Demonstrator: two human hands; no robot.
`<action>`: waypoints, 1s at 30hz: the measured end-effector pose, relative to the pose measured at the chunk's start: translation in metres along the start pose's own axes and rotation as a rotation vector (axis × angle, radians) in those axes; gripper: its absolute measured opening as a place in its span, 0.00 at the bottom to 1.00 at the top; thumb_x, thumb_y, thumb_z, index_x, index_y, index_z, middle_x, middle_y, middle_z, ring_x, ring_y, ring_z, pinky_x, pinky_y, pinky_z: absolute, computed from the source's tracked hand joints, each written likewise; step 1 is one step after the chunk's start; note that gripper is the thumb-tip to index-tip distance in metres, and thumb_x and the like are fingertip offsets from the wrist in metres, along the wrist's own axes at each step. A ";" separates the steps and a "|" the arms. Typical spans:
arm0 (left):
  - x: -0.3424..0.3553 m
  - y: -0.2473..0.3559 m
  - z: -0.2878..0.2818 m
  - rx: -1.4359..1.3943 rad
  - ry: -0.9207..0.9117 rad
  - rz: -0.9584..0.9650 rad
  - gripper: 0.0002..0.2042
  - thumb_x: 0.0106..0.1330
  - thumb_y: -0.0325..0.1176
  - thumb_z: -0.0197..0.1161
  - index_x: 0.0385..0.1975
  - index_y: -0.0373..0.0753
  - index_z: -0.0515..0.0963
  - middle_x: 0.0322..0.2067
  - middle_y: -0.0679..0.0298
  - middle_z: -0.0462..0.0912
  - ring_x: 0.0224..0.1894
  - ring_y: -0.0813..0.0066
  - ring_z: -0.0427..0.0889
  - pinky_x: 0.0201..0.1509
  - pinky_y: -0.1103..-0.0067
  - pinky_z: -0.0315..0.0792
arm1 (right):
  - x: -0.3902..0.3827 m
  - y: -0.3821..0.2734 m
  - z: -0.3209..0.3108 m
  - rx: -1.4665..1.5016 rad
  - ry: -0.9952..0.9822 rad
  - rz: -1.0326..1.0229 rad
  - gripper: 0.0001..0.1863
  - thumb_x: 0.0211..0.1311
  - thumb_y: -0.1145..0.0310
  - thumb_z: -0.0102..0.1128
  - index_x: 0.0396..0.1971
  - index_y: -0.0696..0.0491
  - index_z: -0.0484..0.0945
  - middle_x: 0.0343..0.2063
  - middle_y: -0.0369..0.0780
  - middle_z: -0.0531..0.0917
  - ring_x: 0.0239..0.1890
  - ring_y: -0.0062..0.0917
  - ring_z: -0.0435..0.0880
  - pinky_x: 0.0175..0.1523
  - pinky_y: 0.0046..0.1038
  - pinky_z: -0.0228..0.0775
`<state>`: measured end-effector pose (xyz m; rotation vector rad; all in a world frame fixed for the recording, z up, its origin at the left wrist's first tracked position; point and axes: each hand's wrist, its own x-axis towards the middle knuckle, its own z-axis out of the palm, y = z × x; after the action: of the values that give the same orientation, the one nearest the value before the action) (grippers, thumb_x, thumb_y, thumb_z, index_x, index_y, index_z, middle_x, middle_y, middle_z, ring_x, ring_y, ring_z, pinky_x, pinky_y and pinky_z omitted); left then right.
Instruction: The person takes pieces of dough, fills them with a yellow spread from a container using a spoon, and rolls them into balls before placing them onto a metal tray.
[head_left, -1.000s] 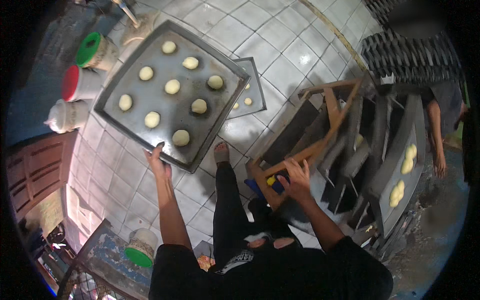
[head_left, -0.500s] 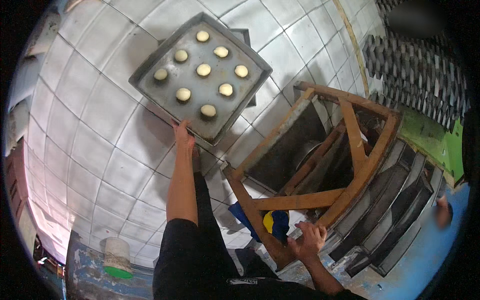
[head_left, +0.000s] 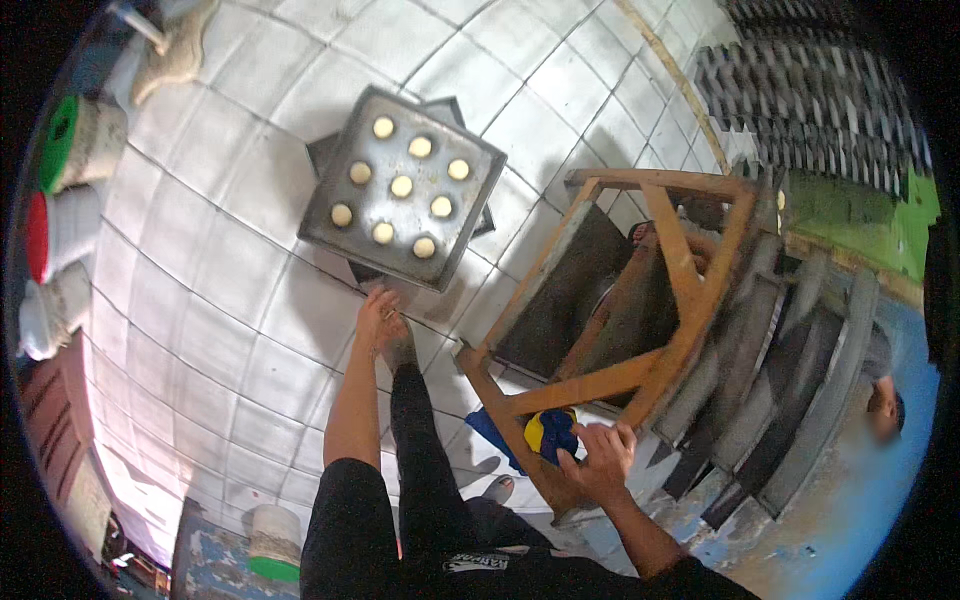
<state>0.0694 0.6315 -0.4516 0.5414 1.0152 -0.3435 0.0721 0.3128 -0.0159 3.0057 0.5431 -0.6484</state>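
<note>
A metal tray [head_left: 328, 222] with several pale dough balls [head_left: 402, 186] lies on other trays, set at different angles, on the tiled floor. My left hand [head_left: 380, 316] is just below its near edge, apart from it, fingers loosely spread and holding nothing. My right hand [head_left: 602, 458] grips a bar of a wooden rack [head_left: 650, 208], beside a blue and yellow cloth [head_left: 548, 432]. Dark sheets or trays sit within the rack.
Lidded buckets [head_left: 80, 143] line the left edge. Another bucket [head_left: 272, 540] stands lower left. Stacked metal trays [head_left: 810, 320] lean right of the rack, with a person [head_left: 880, 380] beyond. Dark stacked metal pieces [head_left: 800, 110] fill the upper right.
The tray that my left hand held has come down onto the stack on the floor, and that hand has let go. My right hand stays on the rack.
</note>
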 end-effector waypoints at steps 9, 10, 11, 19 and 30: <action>-0.176 0.120 0.066 0.235 -0.102 0.358 0.24 0.74 0.38 0.55 0.67 0.41 0.64 0.54 0.58 0.79 0.57 0.63 0.77 0.59 0.70 0.72 | -0.056 0.032 0.059 0.134 0.139 -0.103 0.10 0.60 0.65 0.61 0.40 0.50 0.81 0.41 0.41 0.83 0.48 0.32 0.81 0.61 0.43 0.64; -0.184 0.131 0.055 0.332 -0.069 0.414 0.24 0.74 0.38 0.54 0.68 0.41 0.63 0.55 0.58 0.78 0.57 0.63 0.78 0.60 0.71 0.72 | -0.056 0.034 0.061 0.180 0.099 -0.185 0.09 0.61 0.67 0.59 0.40 0.51 0.81 0.43 0.42 0.83 0.48 0.34 0.81 0.60 0.43 0.66; -0.208 0.143 0.098 0.289 0.062 0.318 0.25 0.74 0.38 0.53 0.69 0.40 0.63 0.57 0.58 0.77 0.58 0.62 0.78 0.62 0.70 0.70 | -0.067 0.013 0.023 0.420 0.002 -0.199 0.10 0.63 0.69 0.57 0.42 0.53 0.81 0.45 0.43 0.83 0.49 0.36 0.81 0.59 0.42 0.68; -0.439 0.087 0.219 0.621 -0.201 0.797 0.24 0.75 0.40 0.55 0.67 0.38 0.64 0.58 0.55 0.77 0.58 0.64 0.76 0.62 0.68 0.68 | -0.242 0.113 -0.216 1.242 0.105 -0.598 0.13 0.72 0.63 0.55 0.48 0.54 0.80 0.40 0.39 0.85 0.45 0.28 0.83 0.52 0.31 0.74; -0.677 -0.140 0.292 0.625 -0.196 1.100 0.21 0.72 0.34 0.59 0.61 0.29 0.70 0.48 0.53 0.82 0.46 0.68 0.82 0.52 0.74 0.75 | -0.230 0.487 -0.216 0.740 0.363 0.635 0.31 0.62 0.45 0.62 0.42 0.64 0.82 0.44 0.53 0.85 0.45 0.47 0.85 0.52 0.43 0.76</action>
<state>-0.1281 0.3647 0.2212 1.4961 0.2878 0.2908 0.1268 -0.2012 0.2475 3.6431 -0.8367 -0.2830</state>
